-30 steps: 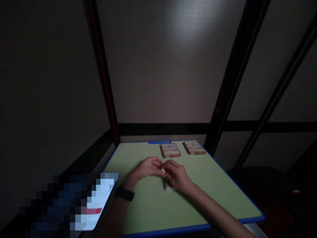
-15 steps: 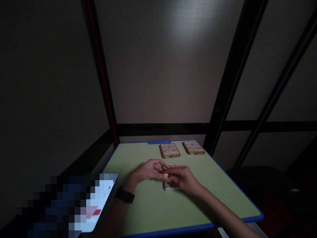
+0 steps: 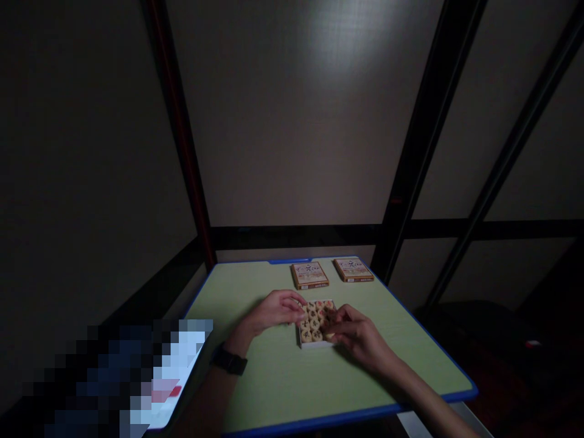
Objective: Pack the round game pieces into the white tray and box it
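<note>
A small open box (image 3: pixel 314 325) filled with several pale round game pieces marked in red and black lies on the green table top (image 3: pixel 274 377). My left hand (image 3: pixel 274 311), with a dark watch on its wrist, rests at the box's left edge with its fingers curled against it. My right hand (image 3: pixel 356 337) is at the box's right side, its fingertips pinched over the pieces; what they hold is too small to make out.
Two closed orange boxes (image 3: pixel 309 275) (image 3: pixel 353 269) lie side by side at the table's far edge. A blue rim (image 3: pixel 347 417) borders the table. Dark frame posts (image 3: pixel 182 152) (image 3: pixel 410 152) rise behind it. A blurred bright object (image 3: pixel 168 377) sits at the left.
My right hand has slid to the right and off the box, uncovering the rows of pieces. My left hand has stayed at the box's left edge.
</note>
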The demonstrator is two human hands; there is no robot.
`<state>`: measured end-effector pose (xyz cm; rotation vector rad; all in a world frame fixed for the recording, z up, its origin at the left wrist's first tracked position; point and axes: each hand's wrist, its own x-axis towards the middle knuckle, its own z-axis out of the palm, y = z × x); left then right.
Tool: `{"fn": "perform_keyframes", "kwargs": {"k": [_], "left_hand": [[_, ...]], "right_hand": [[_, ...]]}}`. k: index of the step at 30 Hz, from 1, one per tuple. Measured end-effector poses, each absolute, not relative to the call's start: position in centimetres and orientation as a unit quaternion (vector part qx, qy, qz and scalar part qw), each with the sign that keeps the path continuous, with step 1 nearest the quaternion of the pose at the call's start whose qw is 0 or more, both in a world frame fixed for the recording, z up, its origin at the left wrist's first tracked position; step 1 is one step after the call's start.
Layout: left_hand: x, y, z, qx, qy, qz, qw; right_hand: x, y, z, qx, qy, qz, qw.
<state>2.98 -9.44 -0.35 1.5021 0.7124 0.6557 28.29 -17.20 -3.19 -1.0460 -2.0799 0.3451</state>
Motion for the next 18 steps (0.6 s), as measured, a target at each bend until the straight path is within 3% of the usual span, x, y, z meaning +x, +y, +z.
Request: {"fn": "perform_keyframes", "kwargs": {"k": [10, 18], "left_hand": [[3.1, -9.3, -0.6, 0.652, 0.325, 0.291, 0.620], [3.4, -9.4, -0.5, 0.638, 0.309, 0.299, 0.639]], "right_hand": [[28.8, -16.9, -4.0, -0.426, -0.831, 0.135, 0.331], [28.4, -17.2, -2.8, -0.462, -0.787, 0.163, 0.375]]}}
